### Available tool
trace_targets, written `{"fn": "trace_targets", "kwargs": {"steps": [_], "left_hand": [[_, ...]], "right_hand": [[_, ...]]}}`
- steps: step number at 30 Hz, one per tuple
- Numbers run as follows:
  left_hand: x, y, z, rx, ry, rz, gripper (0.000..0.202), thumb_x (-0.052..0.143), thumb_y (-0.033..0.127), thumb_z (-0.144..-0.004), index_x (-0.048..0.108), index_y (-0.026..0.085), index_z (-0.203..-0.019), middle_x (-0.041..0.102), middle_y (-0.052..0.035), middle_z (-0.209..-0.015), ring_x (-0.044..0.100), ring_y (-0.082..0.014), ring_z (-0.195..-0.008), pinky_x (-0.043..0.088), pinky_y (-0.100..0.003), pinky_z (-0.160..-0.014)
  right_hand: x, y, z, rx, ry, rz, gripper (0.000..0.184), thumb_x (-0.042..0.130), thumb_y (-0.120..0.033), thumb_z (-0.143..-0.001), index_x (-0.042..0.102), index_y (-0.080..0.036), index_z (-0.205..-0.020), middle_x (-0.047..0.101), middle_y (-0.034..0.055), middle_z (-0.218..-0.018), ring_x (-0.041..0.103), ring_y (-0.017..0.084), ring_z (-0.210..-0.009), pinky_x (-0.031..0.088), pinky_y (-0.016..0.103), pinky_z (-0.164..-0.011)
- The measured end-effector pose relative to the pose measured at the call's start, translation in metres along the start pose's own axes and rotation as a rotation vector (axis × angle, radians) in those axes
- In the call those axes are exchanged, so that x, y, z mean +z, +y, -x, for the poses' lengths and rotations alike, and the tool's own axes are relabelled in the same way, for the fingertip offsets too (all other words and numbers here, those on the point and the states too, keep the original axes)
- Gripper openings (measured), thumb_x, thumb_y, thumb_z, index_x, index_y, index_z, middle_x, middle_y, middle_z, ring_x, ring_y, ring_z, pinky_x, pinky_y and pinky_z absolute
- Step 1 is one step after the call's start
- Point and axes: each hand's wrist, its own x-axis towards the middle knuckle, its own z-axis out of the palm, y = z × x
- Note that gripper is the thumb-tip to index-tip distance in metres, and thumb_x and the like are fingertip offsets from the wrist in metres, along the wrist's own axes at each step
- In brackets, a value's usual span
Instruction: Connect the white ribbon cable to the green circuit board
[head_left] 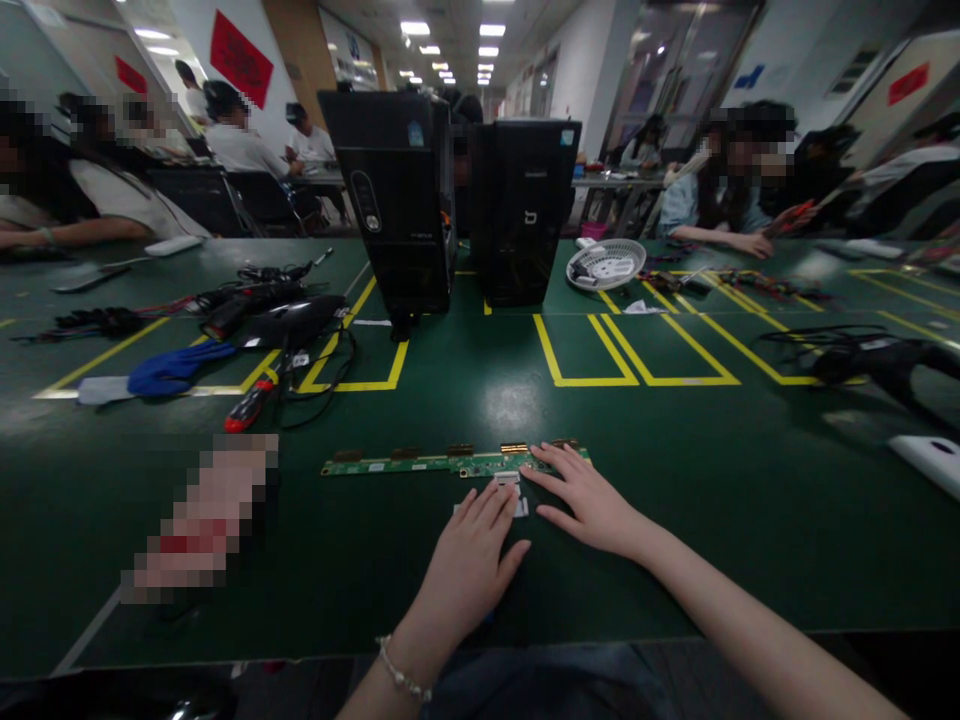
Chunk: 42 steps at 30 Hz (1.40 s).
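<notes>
A long narrow green circuit board (pixel 420 463) with small brown connectors along its far edge lies flat on the green table (pixel 675 480) in front of me. My right hand (pixel 581 497) rests flat on the board's right end, fingers spread. My left hand (pixel 472 555) lies flat just below it, with its fingertips on a small white piece (pixel 512 492) next to the board. Neither hand grips anything.
Two black computer towers (pixel 397 190) (pixel 525 205) stand upright at the table's middle back. A red-handled screwdriver (pixel 251 405), a blue glove (pixel 176 367) and black cables lie left. A white fan grille (pixel 606 264) sits behind; a black tool (pixel 877 360) right. People sit around.
</notes>
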Motion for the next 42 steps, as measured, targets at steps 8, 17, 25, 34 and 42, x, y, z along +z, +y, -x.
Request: {"fn": "trace_targets", "kwargs": {"steps": [8,17,25,34,42], "left_hand": [[0.002,0.005,0.000,-0.026,0.030,-0.006,0.048,0.051,0.032,-0.095,0.047,0.012,-0.139,0.050,-0.0119,-0.144,0.042,-0.0274,-0.135,0.037,-0.048,-0.110],[0.005,0.005,-0.001,-0.035,0.090,0.005,0.042,0.050,0.030,-0.096,0.051,0.014,-0.135,0.055,-0.0115,-0.139,0.047,-0.0283,-0.131,0.041,-0.049,-0.107],[-0.013,-0.001,-0.005,-0.001,0.286,0.073,0.034,0.041,0.017,-0.097,0.056,0.019,-0.128,0.057,-0.0075,-0.136,0.046,-0.0251,-0.130,0.042,-0.046,-0.106],[-0.022,-0.062,0.044,-0.228,0.416,0.010,0.031,0.039,0.025,-0.098,0.061,0.018,-0.119,0.065,-0.0104,-0.116,0.062,-0.0256,-0.105,0.052,-0.044,-0.090],[-0.010,-0.088,0.058,-0.180,0.340,-0.064,0.031,0.043,0.023,-0.095,0.064,0.017,-0.117,0.064,-0.0113,-0.118,0.059,-0.0278,-0.108,0.049,-0.046,-0.092]], "right_hand": [[0.002,0.000,0.000,-0.003,0.017,-0.006,0.053,0.046,-0.047,-0.095,0.042,-0.029,-0.144,0.036,0.0087,-0.152,0.027,0.027,-0.142,0.025,0.054,-0.114],[0.003,0.000,0.000,-0.004,0.019,0.005,0.053,0.045,-0.046,-0.095,0.042,-0.028,-0.144,0.035,0.0092,-0.152,0.027,0.026,-0.142,0.025,0.053,-0.114],[0.004,-0.002,0.000,0.017,0.024,0.014,0.051,0.046,-0.044,-0.095,0.043,-0.027,-0.143,0.035,0.0101,-0.152,0.028,0.027,-0.141,0.023,0.054,-0.115],[-0.002,-0.005,-0.001,0.044,-0.009,-0.007,0.050,0.043,-0.044,-0.096,0.043,-0.028,-0.143,0.035,0.0092,-0.152,0.027,0.027,-0.141,0.022,0.054,-0.115],[-0.001,-0.005,-0.003,0.039,0.052,-0.007,0.046,0.044,-0.039,-0.096,0.048,-0.025,-0.139,0.041,0.0105,-0.147,0.026,0.027,-0.142,0.020,0.056,-0.115]]}}
